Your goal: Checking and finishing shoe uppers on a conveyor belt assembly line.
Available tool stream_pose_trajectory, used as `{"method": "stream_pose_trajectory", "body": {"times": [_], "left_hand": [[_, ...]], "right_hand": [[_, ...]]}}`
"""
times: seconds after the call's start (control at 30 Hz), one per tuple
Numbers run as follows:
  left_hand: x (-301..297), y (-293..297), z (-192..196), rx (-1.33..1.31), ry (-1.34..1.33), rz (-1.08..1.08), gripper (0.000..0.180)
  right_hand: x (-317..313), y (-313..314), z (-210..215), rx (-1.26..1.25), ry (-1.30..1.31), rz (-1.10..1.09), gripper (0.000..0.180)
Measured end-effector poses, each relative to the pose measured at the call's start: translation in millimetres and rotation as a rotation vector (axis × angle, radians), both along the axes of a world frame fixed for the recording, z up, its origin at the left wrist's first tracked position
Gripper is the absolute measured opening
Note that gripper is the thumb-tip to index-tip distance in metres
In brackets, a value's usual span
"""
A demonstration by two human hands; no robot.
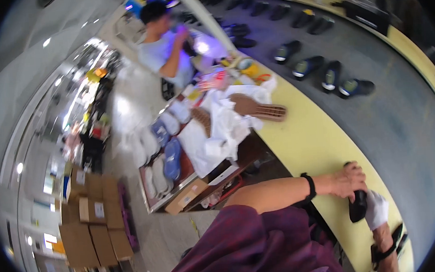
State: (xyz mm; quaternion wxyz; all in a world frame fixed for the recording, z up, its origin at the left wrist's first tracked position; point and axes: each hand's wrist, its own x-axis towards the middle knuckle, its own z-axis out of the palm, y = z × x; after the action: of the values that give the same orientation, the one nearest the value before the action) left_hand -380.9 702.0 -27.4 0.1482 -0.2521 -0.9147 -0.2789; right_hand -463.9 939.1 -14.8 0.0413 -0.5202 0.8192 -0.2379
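My left hand (348, 179), bare with a black band at the wrist, is closed round a black shoe (357, 208) above the pale yellow bench edge (325, 143). My right hand (376, 209) wears a white glove and presses against the shoe's right side; its fingers are mostly hidden, and a black band circles that wrist too. Part of the shoe is covered by my hands. Black items (400, 236) lie beside my right forearm.
A grey conveyor belt (407, 146) carries several black shoes (330, 76). Brown soles (258, 107) and white paper (222, 130) lie left of the bench, near a tray with blue soles (172, 159). A person (167, 50) works farther off. Cardboard boxes (80, 244) are stacked left.
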Motion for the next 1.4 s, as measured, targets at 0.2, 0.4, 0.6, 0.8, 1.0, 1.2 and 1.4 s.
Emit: {"method": "stream_pose_trajectory", "body": {"times": [0.2,0.4,0.6,0.8,1.0,1.2,1.4], "left_hand": [[24.0,-19.0,17.4,-0.105,-0.088,0.066,0.074],[41.5,-12.5,31.1,-0.209,-0.093,0.034,0.08],[101.3,0.9,49.3,0.314,-0.588,0.545,0.069],[113.4,29.2,-29.7,0.656,-0.681,0.439,0.07],[94.2,8.9,6.4,0.571,-0.744,0.33,0.077],[-1.6,-12.6,23.5,0.626,-0.694,0.207,0.054],[-152.3,-74.0,26.7,0.969,-0.667,0.262,0.068]], "right_hand": [[45.7,-36.6,23.3,0.28,-0.024,-0.159,0.027],[10.0,-1.6,21.1,-0.059,-0.225,-0.446,0.047],[30.4,-47.0,1.8,0.133,-0.646,-0.504,0.061],[65.5,-56.8,-7.0,0.188,-0.904,-0.612,0.073],[70.5,-49.3,3.1,0.045,-1.199,-0.568,0.082],[7.2,-65.2,46.3,-0.164,-0.984,-0.812,0.08],[-96.1,-132.9,74.8,-0.352,-0.284,-1.03,0.051]]}}
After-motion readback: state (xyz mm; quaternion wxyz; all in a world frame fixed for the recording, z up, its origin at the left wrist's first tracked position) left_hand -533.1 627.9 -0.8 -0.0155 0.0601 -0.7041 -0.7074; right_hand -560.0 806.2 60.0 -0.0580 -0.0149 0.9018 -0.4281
